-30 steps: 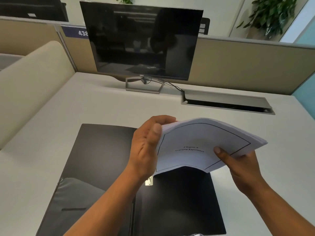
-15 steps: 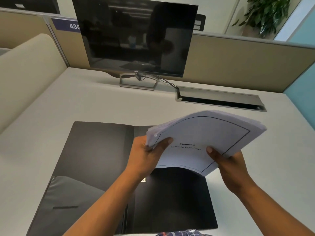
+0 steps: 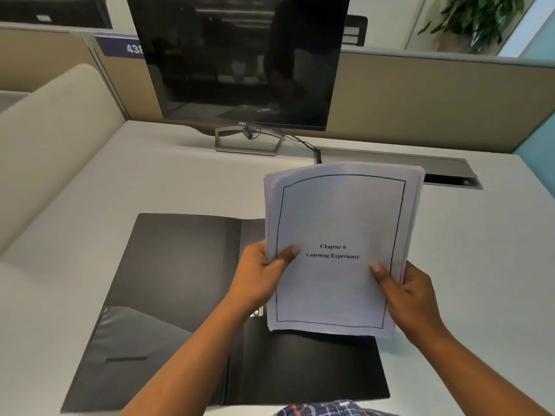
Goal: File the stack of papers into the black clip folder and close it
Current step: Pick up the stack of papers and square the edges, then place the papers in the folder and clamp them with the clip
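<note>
The stack of papers (image 3: 339,217) is upright in the air, its top sheet reading "Chapter 6 Learning Experience". My left hand (image 3: 261,274) grips its left edge with the thumb on the front. My right hand (image 3: 405,292) grips the right edge the same way. Under the stack, the black clip folder (image 3: 177,274) lies open flat on the desk. A bit of its metal clip (image 3: 257,312) shows beside my left wrist; the rest of the right half is partly hidden by the papers.
A dark monitor (image 3: 240,61) on a stand sits at the back of the white desk (image 3: 90,205). A cable tray slot (image 3: 444,172) lies behind the papers to the right. Beige partitions close off the back and left.
The stack has been turned from a tilted, bent pose to upright and facing me. My left hand shifted from the top corner down to the left edge.
</note>
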Motion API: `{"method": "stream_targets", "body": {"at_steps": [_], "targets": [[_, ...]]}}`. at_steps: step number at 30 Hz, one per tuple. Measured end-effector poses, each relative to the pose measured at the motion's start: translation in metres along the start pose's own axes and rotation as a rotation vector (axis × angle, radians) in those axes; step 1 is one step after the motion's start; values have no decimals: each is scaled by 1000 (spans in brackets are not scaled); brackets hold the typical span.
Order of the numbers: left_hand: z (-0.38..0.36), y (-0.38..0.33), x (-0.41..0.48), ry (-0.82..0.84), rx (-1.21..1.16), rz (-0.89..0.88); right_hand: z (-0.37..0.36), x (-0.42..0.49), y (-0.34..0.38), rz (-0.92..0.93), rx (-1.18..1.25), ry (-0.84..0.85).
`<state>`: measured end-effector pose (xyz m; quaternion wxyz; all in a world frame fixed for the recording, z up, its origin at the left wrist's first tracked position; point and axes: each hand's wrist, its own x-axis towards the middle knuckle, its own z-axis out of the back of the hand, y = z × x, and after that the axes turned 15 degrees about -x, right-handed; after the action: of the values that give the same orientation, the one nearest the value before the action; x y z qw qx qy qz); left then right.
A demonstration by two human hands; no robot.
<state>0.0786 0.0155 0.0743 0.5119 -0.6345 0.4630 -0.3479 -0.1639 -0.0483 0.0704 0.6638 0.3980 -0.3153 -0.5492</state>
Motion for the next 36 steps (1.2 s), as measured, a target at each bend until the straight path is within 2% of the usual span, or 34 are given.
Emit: {"method": "stream_targets", "body": {"at_steps": [2,3,6,8,10,14,20,36], "targets": [[8,3,3,-67,-2,44,2,1,-6,-40,6,-31],[14,6,4,-134,81,52,4,3,-11,-73,11,-38],[35,22,3,-308,605,97,7,4,-30,-206,30,-7],[42,33,-2,-285,834,194,8,2,-39,-296,71,32],[45,43,-5,-265,932,284,7,-1,-44,-363,109,60],[44,52,-2,-251,949,327,1,-5,-49,-447,165,126],[37,55,2,-234,889,350,-8,-4,-52,-474,127,219],[50,67,1,-181,715,340,-39,35,-41,-402,-74,364]]}}
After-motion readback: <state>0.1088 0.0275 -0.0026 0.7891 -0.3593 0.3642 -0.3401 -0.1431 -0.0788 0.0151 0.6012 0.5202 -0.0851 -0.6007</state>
